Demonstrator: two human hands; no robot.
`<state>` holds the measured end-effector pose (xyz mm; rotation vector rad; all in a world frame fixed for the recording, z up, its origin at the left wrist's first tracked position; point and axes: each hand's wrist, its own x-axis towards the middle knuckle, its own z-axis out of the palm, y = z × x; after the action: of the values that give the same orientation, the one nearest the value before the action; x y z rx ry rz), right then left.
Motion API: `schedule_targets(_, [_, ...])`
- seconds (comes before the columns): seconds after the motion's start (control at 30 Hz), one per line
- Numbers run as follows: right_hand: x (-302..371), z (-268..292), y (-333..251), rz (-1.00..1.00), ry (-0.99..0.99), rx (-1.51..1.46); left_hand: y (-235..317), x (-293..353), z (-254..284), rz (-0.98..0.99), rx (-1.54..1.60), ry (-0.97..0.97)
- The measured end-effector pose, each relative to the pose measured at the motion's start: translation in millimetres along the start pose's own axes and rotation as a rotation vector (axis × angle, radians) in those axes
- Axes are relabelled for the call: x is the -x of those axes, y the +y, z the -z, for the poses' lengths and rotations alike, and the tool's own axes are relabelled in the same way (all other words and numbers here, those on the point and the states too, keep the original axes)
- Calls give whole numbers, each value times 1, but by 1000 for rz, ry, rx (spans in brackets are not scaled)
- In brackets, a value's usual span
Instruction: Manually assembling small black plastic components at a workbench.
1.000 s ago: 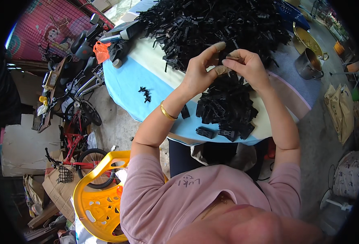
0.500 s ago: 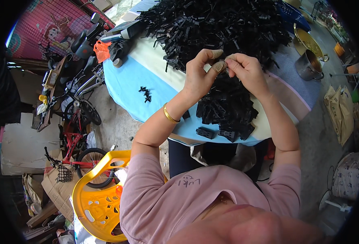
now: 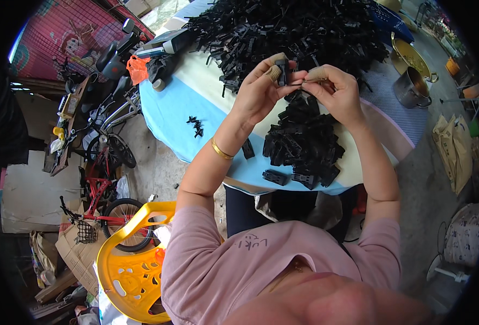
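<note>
My left hand (image 3: 254, 96), with beige wraps on its thumb and a finger, holds a black plastic clip (image 3: 283, 72) between them. My right hand (image 3: 338, 93) is pinched closed just to its right, its fingertips by the left hand's other fingers; whatever is in that pinch is too small to make out. Beyond both hands spreads a big heap of black plastic pieces (image 3: 288, 32). Below them, closer to me, lies a smaller pile of black clips (image 3: 303, 142). One separate clip (image 3: 248, 148) rests by my left forearm, and another (image 3: 274, 177) near the table edge.
A striped cloth covers the round table (image 3: 169, 116); a few small black bits (image 3: 196, 126) lie on its left. An orange bag (image 3: 137, 69) sits at the far left edge. To the right stand a metal pot (image 3: 411, 86) and a brass-coloured pan (image 3: 410, 57). A yellow chair (image 3: 128, 271) is beside me.
My hands have come slightly apart and turned. The black clip now shows in my left hand, and my right hand has shifted a little to the right.
</note>
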<state>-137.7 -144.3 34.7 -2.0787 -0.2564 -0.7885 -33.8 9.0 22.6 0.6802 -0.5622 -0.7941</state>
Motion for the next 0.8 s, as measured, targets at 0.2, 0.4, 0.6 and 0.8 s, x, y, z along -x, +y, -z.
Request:
schedule_targets(0.2, [2,-3,1,42,63,-168,-4,1,-3,69,-290,-79])
schedule_targets(0.4, [1,-4,1,-287,-6,-225,-15,13,-11,-175,-714,-202])
schedule_targets(0.6, [1,-3,6,-292,-55,-309,-20,8,-11,-189,-616,-95])
schedule_targets(0.8, [1,-3,-1,-394,-162,-309,-16,7,-7,-242,-674,-65])
